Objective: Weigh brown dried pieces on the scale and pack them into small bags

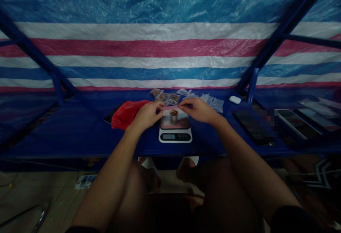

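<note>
My left hand (147, 115) and my right hand (197, 109) each pinch one end of a small clear zip bag with a pink seal strip (170, 108), held stretched just above a small digital scale (175, 130). On the scale's platform stands a little metal cup (174, 115) with brown bits in it. The scale's display is lit. Both hands are closed on the bag's top edge.
A red plastic bag (126, 114) lies left of the scale on the blue shelf (80, 130). Behind it are filled small bags (165, 97) and empty clear bags (210, 100). A white earbud case (234, 99) and several phones (255, 126) lie at right.
</note>
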Available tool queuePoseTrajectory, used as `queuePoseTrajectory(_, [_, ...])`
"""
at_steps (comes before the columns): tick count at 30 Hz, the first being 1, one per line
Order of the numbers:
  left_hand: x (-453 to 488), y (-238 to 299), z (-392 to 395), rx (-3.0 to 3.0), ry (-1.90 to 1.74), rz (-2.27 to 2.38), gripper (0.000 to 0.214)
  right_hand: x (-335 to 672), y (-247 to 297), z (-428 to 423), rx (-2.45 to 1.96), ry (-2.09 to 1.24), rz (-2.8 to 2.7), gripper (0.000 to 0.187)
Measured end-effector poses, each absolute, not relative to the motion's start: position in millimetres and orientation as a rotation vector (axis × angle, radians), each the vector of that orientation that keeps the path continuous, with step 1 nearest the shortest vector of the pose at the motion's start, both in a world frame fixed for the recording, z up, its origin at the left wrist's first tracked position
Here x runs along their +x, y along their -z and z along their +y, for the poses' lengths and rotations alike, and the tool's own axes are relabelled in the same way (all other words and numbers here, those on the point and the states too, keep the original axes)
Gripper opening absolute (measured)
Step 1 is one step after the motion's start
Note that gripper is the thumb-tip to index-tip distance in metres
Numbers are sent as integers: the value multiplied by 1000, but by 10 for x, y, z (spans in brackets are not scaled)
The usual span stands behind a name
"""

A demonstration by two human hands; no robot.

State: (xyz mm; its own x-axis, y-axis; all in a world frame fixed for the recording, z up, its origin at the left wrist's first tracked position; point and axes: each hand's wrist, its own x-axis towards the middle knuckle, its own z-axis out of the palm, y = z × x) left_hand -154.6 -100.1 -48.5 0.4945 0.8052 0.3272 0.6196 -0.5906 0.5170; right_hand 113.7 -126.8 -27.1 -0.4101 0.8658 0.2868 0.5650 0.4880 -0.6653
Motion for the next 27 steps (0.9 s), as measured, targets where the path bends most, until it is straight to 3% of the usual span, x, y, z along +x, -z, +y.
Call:
queuePoseTrajectory(6, [-1328, 392, -1093, 2117, -1076, 989, 32, 1135, 276, -1264, -1157, -648, -2117, 23])
queuePoseTrajectory(20, [-1198, 301, -1166, 2156, -1054, 919, 19, 1145, 206, -1271, -1135, -584, -2051, 25])
queuePoseTrajectory(24, [-1348, 3, -1326, 2070, -1483, 809, 21, 1079, -159, -1538, -994, -508, -1846, 26])
queuePoseTrajectory(27, [-1601, -375, -1597, 1854, -1850, 444, 46, 1076, -547, -1926, -691, -466, -1657, 39])
